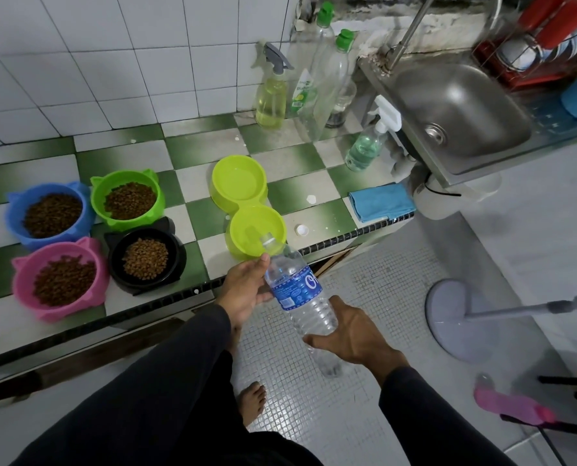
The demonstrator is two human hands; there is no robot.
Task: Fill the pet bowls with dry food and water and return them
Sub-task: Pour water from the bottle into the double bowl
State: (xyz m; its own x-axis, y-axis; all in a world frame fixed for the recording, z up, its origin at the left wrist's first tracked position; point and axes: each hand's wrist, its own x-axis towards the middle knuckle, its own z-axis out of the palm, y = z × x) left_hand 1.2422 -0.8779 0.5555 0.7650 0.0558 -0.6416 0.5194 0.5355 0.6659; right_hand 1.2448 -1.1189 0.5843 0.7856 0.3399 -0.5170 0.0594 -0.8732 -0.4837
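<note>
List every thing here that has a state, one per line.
water bottle: uncapped, tilted over near bowl half
bottle cap: off, on counter
double bowl: far half holds water
four food bowls: filled with kibble
left hand: holds bottle
right hand: grips bottle
sink: empty

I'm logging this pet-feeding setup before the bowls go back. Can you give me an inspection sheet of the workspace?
Surface: green-and-white checkered counter, white specks on it.
Job's things: four bowls of kibble; lime double bowl, bottle tilted over its near well.
Clutter: bottle cap, blue cloth, spray bottles.
Grippers: left hand and right hand hold the bottle.
Cables: black cord under sink.
Surroundings: dish rack, fan base.
</note>
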